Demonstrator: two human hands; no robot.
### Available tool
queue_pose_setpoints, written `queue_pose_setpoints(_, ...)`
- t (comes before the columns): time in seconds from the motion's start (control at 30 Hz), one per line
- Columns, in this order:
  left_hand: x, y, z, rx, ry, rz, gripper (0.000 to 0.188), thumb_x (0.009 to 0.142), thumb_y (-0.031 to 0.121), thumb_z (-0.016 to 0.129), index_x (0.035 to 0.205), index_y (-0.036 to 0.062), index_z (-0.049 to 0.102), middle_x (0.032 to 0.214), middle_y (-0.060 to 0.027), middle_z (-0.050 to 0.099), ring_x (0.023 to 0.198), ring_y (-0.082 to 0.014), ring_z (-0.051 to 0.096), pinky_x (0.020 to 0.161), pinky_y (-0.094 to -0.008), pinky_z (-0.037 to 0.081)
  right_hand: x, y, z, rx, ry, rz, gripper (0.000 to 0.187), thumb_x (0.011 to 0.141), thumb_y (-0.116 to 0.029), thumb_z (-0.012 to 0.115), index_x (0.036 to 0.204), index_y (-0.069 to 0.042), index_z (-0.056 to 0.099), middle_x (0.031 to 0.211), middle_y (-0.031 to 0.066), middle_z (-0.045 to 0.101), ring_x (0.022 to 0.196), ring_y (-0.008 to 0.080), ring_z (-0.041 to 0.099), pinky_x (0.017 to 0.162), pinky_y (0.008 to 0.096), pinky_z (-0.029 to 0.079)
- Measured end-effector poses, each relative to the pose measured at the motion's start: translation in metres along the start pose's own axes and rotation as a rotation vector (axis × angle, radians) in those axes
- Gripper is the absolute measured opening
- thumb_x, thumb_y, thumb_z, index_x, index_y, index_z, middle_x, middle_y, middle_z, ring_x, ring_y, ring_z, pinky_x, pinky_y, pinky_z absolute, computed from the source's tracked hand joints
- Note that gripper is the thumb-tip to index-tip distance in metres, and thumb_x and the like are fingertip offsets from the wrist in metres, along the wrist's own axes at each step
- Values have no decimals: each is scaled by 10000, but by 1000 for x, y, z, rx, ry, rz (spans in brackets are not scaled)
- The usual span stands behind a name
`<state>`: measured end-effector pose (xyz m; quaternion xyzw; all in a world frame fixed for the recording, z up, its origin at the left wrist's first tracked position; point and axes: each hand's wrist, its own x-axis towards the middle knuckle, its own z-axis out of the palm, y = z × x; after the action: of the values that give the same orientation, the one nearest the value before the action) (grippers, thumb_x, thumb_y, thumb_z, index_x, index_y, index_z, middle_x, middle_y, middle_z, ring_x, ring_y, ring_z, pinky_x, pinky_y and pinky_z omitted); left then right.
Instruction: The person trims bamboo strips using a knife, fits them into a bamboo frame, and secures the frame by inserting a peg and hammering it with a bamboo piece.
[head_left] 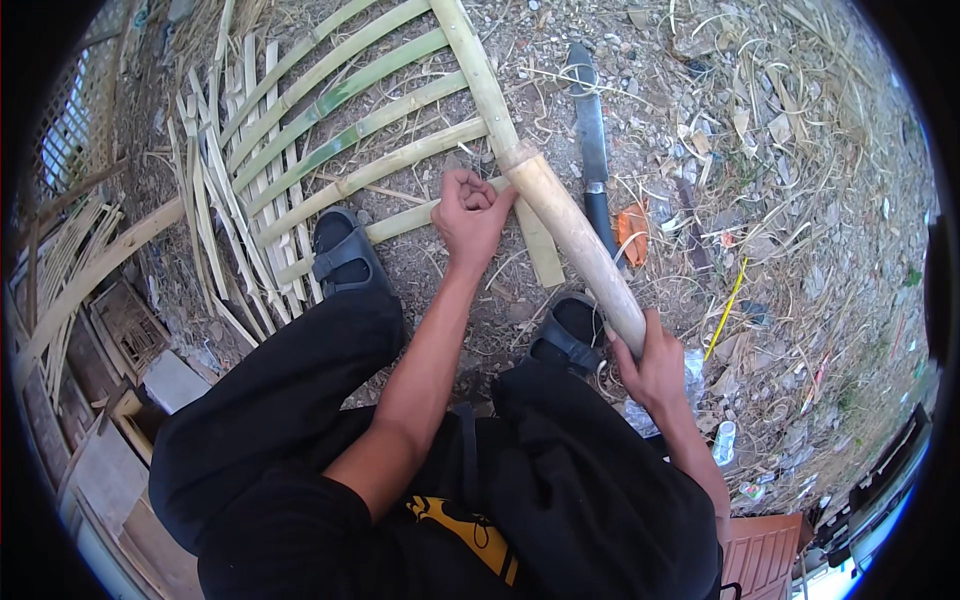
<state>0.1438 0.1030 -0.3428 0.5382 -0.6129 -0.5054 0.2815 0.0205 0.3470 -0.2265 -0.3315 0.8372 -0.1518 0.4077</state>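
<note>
A bamboo frame spreads before me, its curved slats (375,115) meeting a straight rail (475,75) on the right. My left hand (470,218) is closed over the lowest slat (400,222), close to the rail; what its curled fingers grip is hidden. Its thumb side lies against a thick, round, pale wooden pole (580,240). My right hand (655,370) is wrapped round the pole's near end. The far end of the pole rests over the rail's lower part, and a flat bamboo end (540,245) sticks out beneath it.
Just right of the pole lies a large knife (592,140) with a dark handle, beside an orange scrap (632,235). Split bamboo strips (235,200) are heaped at left. My sandalled feet (350,255) flank the work. Shavings, a yellow strip (727,310) and a plastic cup (724,443) litter the ground.
</note>
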Motion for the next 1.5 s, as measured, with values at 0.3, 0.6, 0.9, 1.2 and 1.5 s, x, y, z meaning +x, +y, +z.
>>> queue_pose_setpoints(0.3, 9, 2, 1, -29, 9, 90, 316, 736, -57, 760, 914, 13, 508, 682, -21, 624, 578, -27, 555, 526, -203, 445, 5, -17, -7, 80, 29, -89, 352, 864, -250, 684, 987, 1, 471, 719, 263, 620, 642, 451, 639, 554, 511, 495)
queue_pose_setpoints(0.6, 2, 11, -8, 22, -9, 58, 357, 712, -37, 809, 869, 21, 494, 645, -9, 592, 530, -2, 483, 503, -175, 388, -3, -26, -13, 219, 78, -106, 357, 877, -271, 673, 976, 1, 463, 774, 284, 635, 681, 464, 648, 570, 515, 504)
queue_pose_setpoints(0.9, 3, -3, -18, 158, 11, 250, 377, 782, 41, 758, 1119, -12, 595, 864, -74, 728, 674, -141, 664, 607, -302, 498, -9, -30, -14, 259, 52, -278, 362, 863, -261, 686, 985, -4, 462, 742, 272, 627, 659, 454, 644, 565, 511, 505)
queue_pose_setpoints(1.2, 3, 4, -12, 98, 2, 178, 303, 721, -19, 777, 888, 13, 526, 720, -31, 653, 587, -34, 562, 536, -197, 441, -5, -19, -10, 201, 68, -283, 370, 861, -267, 684, 988, 1, 462, 736, 276, 625, 650, 464, 633, 577, 521, 502)
queue_pose_setpoints(1.5, 3, 11, -4, -29, 72, 93, 307, 699, -26, 782, 866, 13, 527, 614, 5, 567, 529, -1, 476, 523, -174, 406, -9, -20, -13, 313, 114, -231, 350, 845, -202, 704, 1033, 22, 510, 731, 217, 640, 646, 391, 670, 581, 430, 516)
